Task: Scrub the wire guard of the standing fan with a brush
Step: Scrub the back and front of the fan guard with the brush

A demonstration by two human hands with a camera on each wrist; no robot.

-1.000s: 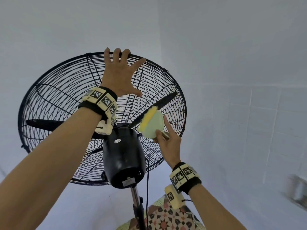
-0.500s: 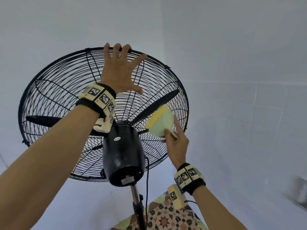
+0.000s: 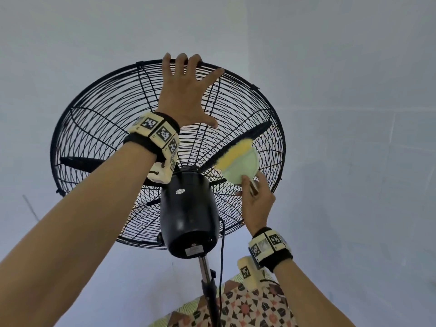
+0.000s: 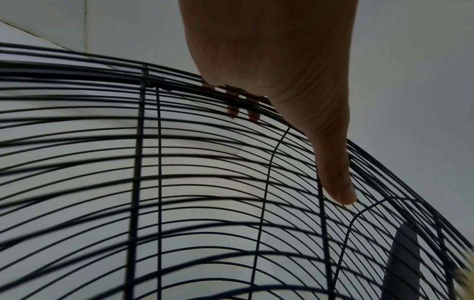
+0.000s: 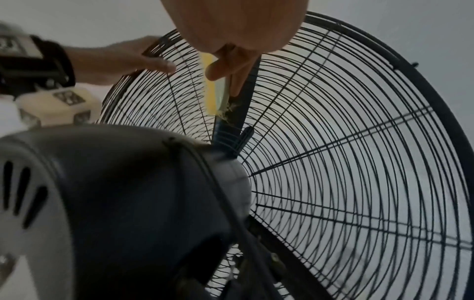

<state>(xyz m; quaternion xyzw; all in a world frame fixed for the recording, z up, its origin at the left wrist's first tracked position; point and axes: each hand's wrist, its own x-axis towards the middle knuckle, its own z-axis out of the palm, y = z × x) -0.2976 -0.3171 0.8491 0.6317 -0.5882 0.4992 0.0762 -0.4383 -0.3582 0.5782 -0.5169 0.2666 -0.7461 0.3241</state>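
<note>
Gripping the guard (image 3: 99, 128) rim at its top with my left hand (image 3: 186, 95), fingers hooked over, I pinch the brush (image 3: 238, 161) in my right hand (image 3: 256, 204), bristles against the rear wires right of the motor (image 3: 188, 208).

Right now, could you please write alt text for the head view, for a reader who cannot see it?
A right hand holds a pale green brush with yellow bristles against the back of a black fan's wire guard. The left hand hooks its fingers over the guard's top rim, above the motor housing.
</note>
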